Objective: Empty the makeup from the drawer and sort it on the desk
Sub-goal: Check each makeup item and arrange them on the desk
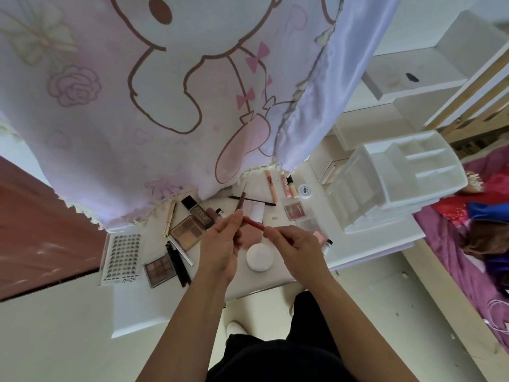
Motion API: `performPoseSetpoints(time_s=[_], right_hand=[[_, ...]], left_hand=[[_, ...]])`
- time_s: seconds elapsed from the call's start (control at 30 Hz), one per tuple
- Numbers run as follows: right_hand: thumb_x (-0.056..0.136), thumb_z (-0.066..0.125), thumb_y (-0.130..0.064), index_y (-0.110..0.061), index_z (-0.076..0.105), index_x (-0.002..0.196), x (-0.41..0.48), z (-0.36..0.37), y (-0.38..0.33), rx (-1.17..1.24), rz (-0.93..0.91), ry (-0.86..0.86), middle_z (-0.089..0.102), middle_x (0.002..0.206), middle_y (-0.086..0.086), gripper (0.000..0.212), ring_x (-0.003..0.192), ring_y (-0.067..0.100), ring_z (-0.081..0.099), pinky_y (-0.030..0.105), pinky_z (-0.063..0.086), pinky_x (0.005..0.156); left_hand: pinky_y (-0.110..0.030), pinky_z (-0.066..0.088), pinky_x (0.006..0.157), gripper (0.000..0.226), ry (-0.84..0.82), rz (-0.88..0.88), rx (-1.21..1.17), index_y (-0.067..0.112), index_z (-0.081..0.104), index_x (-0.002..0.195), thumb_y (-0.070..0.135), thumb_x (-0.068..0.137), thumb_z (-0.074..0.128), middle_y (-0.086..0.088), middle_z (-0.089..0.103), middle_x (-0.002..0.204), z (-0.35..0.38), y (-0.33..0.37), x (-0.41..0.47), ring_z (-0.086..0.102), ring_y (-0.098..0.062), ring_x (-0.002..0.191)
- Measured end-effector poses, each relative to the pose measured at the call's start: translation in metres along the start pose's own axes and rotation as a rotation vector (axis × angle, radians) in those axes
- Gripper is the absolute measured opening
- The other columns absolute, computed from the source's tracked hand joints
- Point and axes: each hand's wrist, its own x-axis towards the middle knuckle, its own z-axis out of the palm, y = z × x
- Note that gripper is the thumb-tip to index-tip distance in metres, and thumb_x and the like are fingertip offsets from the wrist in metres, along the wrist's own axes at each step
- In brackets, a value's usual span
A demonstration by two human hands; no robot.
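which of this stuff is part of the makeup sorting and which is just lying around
Part of the job:
red lip pencil, pinched by left hand and right hand
eyeshadow palette
round white compact
lash sheet
white drawer organiser

Just lying about:
cartoon curtain
purple bedding

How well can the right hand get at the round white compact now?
Likely yes: the compact lies uncovered beside the right hand. But its fingers pinch the red pencil, shared with the left hand, and must release first.
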Motion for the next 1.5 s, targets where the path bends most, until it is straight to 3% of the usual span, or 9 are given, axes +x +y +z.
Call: performPoseSetpoints(time_s=[0.17, 0.3, 0.37, 0.5, 0.57, 0.73, 1.07, 1.37, 1.5], right_hand=[[0.100, 0.050, -0.051, -0.018, 0.079, 0.094, 0.000, -0.016, -0.013, 0.450, 0.412, -0.394, 0.031, 0.057, -0.007, 0.044, 0.049, 0.008, 0.022, 0.022, 0.016, 0.046], [0.098, 0.054, -0.048, -0.021, 0.076, 0.080, -0.002, -0.014, -0.016, 0.618, 0.450, -0.405, 0.024, 0.058, -0.006, 0.038, 0.047, 0.008, 0.017, 0.021, 0.013, 0.043], [0.096, 0.057, -0.047, -0.023, 0.075, 0.077, -0.003, -0.010, -0.016, 0.558, 0.385, -0.347, 0.028, 0.054, -0.006, 0.036, 0.045, 0.009, 0.022, 0.022, 0.017, 0.044], [0.097, 0.061, -0.038, -0.029, 0.078, 0.093, -0.001, -0.001, -0.005, -0.033, -0.112, -0.079, 0.064, 0.062, -0.016, 0.020, 0.061, 0.001, 0.057, 0.017, 0.042, 0.057], [0.098, 0.062, -0.035, -0.025, 0.076, 0.104, 0.000, 0.001, -0.001, -0.134, -0.266, -0.018, 0.058, 0.064, -0.030, 0.018, 0.065, -0.005, 0.058, 0.009, 0.039, 0.060], [0.097, 0.065, -0.033, -0.032, 0.070, 0.115, 0.000, -0.007, 0.016, -0.407, -0.480, 0.144, 0.047, 0.067, -0.014, 0.019, 0.056, 0.007, 0.046, 0.011, 0.035, 0.053], [0.095, 0.063, -0.041, -0.038, 0.067, 0.117, -0.001, -0.013, 0.022, -0.190, -0.402, 0.053, 0.056, 0.067, -0.013, 0.022, 0.062, 0.008, 0.054, 0.023, 0.045, 0.058], [0.095, 0.064, -0.040, -0.041, 0.065, 0.118, 0.002, -0.011, 0.021, -0.228, -0.404, 0.082, 0.055, 0.065, -0.014, 0.023, 0.062, 0.007, 0.055, 0.017, 0.042, 0.058], [0.096, 0.060, -0.046, -0.041, 0.067, 0.117, 0.004, -0.010, 0.020, -0.240, -0.378, 0.054, 0.058, 0.067, -0.011, 0.023, 0.064, 0.010, 0.056, 0.022, 0.045, 0.059]], left_hand=[[-0.025, 0.038, 0.066, 0.028, -0.179, -0.031, -0.036, 0.002, 0.072, 0.108, 0.020, 0.088, 0.064, -0.008, 0.071, 0.092, -0.001, 0.007, -0.002, 0.050, -0.012, 0.071], [-0.024, 0.041, 0.069, 0.031, -0.207, -0.005, -0.045, 0.004, 0.070, 0.111, 0.021, 0.086, 0.061, -0.010, 0.073, 0.098, 0.000, 0.009, -0.002, 0.058, -0.010, 0.077], [-0.019, 0.046, 0.067, 0.021, -0.143, 0.035, -0.045, 0.003, 0.071, 0.102, 0.016, 0.088, 0.063, -0.009, 0.073, 0.088, 0.003, 0.008, -0.002, 0.058, -0.008, 0.072], [-0.018, 0.036, 0.053, 0.010, 0.022, 0.000, -0.114, 0.013, 0.077, 0.073, 0.014, 0.083, 0.074, -0.007, 0.069, 0.074, 0.009, 0.004, 0.001, 0.047, -0.008, 0.058], [-0.021, 0.028, 0.055, 0.011, 0.066, -0.031, -0.140, 0.016, 0.074, 0.064, 0.015, 0.074, 0.078, -0.004, 0.064, 0.069, 0.011, 0.002, 0.002, 0.040, -0.009, 0.056], [-0.016, 0.031, 0.043, 0.023, 0.213, -0.067, -0.184, 0.016, 0.066, 0.078, 0.020, 0.065, 0.084, -0.004, 0.063, 0.070, 0.009, 0.007, 0.011, 0.041, -0.007, 0.050], [-0.016, 0.035, 0.045, 0.017, 0.145, -0.033, -0.130, 0.014, 0.065, 0.083, 0.022, 0.079, 0.078, -0.004, 0.067, 0.070, 0.006, 0.012, 0.013, 0.048, -0.006, 0.054], [-0.019, 0.031, 0.047, 0.022, 0.099, -0.037, -0.101, 0.019, 0.073, 0.054, 0.024, 0.075, 0.079, -0.005, 0.067, 0.071, 0.013, 0.010, 0.008, 0.044, -0.008, 0.056], [-0.019, 0.031, 0.046, 0.016, 0.087, -0.052, -0.118, 0.017, 0.068, 0.070, 0.024, 0.070, 0.082, -0.004, 0.060, 0.075, 0.012, 0.004, 0.009, 0.043, -0.008, 0.056]])
